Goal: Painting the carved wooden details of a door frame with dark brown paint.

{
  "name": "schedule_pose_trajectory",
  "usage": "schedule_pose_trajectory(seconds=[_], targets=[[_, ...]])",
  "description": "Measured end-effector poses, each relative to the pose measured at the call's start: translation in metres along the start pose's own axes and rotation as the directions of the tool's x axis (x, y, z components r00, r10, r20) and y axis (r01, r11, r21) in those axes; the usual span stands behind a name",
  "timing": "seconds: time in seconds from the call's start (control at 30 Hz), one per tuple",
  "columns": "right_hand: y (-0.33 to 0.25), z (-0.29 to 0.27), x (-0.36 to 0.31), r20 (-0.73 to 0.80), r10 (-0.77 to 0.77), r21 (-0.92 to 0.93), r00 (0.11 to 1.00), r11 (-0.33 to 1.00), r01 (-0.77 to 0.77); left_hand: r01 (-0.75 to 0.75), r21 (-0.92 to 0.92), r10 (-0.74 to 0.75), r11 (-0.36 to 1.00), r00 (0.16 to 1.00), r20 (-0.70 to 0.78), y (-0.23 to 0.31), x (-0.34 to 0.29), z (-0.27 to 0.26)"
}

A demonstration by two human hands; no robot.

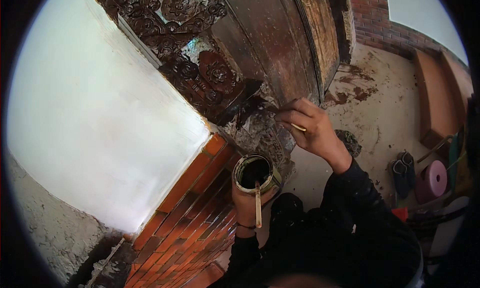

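Note:
My left hand (244, 205) is wrapped round an open tin can (275, 180) and holds it up beside the brick ledge. Dark liquid fills part of the can, and a wooden handle (258, 210) leans out over its near rim. In my right hand (316, 130) a thin paintbrush is pinched, its pale handle end (299, 127) showing between the fingers. The bristle end is hard to make out near the dark, rough lower edge of the wood. A glossy brown carved panel (217, 74) lies just left of the right hand.
A white wall (105, 108) and orange brickwork (185, 220) stand at left. The worn wooden door (270, 43) rises ahead. Right of me are brown stains on the floor (385, 103), dark shoes (401, 175), a pink round stool (432, 180) and brown boards (432, 98).

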State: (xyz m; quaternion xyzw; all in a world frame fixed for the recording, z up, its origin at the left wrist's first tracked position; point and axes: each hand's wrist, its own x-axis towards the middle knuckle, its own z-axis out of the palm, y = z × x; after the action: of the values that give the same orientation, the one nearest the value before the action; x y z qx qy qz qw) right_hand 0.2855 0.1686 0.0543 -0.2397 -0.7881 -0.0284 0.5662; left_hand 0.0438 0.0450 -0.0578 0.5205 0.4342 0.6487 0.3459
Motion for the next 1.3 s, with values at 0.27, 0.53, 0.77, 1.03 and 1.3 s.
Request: schedule_pose_trajectory(seconds=[0.27, 0.53, 0.77, 1.03, 1.3], targets=[[-0.029, 0.011, 0.002, -0.004, -0.066, 0.126, 0.998, 0.990, 0.066, -0.017, 0.100, 0.019, 0.995, 1.000, -0.024, -0.005, -0.005, -0.013], [-0.055, 0.028, -0.017, 0.177, -0.149, 0.190, 0.973, 0.975, 0.115, -0.009, 0.266, 0.020, 0.964, 0.999, -0.039, -0.010, -0.010, -0.034], [-0.050, 0.021, 0.005, -0.055, -0.037, 0.143, 0.998, 0.989, 0.044, 0.118, 0.243, -0.091, 0.963, 0.989, -0.119, -0.020, -0.021, -0.046], [-0.062, 0.035, -0.012, -0.106, 0.089, 0.209, 0.990, 0.976, -0.065, 0.040, 0.287, -0.015, 0.957, 0.996, -0.088, -0.019, -0.018, -0.045], [-0.056, 0.036, -0.007, -0.225, 0.150, 0.170, 0.963, 0.979, -0.113, 0.084, 0.139, -0.070, 0.987, 0.992, -0.100, -0.016, -0.017, -0.039]])
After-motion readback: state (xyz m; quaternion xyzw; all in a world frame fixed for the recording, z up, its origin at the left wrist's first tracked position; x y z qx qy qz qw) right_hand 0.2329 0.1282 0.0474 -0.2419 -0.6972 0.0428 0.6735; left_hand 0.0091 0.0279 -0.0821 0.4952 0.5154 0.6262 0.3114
